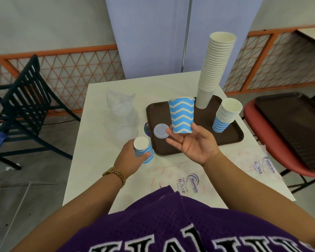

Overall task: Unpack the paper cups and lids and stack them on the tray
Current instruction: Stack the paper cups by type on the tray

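Sitting on the white bench, a brown tray (233,137) anchors the scene. Left of the tray lies a clear bag (121,113), its contents hard to make out, perhaps lids. Nearer, left of the tray's front corner, the left hand (129,157) has its fingers curled around a short stack of striped cups (144,150), likely keeping more ready. On the tray's left part lies one lid (161,131). Above the tray's front edge, the right hand (193,142) pinches a single striped cup (182,116) at its base, upright, seemingly bound for a stack. Further right on the tray stand a tall white stack (215,70) and a shorter striped stack (225,115).
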The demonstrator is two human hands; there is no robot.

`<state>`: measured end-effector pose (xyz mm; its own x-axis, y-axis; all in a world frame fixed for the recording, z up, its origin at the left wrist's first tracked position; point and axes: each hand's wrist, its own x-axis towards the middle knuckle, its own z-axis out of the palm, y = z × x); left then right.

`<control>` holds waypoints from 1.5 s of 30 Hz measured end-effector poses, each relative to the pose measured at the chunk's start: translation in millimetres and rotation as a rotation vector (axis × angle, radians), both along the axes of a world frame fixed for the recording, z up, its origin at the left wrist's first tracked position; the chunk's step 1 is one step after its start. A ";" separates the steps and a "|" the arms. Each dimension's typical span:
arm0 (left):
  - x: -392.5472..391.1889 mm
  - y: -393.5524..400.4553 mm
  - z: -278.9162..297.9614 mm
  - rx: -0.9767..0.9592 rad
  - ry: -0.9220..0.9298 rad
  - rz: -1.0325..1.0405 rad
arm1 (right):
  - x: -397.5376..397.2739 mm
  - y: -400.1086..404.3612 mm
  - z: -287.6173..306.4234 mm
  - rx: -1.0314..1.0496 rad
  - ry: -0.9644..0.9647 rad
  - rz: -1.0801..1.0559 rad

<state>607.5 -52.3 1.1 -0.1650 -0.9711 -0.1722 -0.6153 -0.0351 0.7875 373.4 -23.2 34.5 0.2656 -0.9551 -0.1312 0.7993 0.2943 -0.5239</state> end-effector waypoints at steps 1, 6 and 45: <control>-0.6 0.2 -0.5 0.006 -0.003 0.006 | -3.5 -1.5 0.5 -0.024 0.015 0.025; -1.4 -0.2 -2.0 0.018 -0.015 0.020 | -21.0 -10.7 12.6 -0.042 0.111 0.069; 0.5 10.7 -9.4 0.021 -0.021 0.053 | -33.2 -40.8 33.3 -0.579 2.115 -0.067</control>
<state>608.1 -41.6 -8.2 -0.1100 -0.9745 -0.1958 -0.6286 -0.0844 0.7731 340.2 -64.0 67.8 0.1313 -0.9839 0.1211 -0.9062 -0.1686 -0.3878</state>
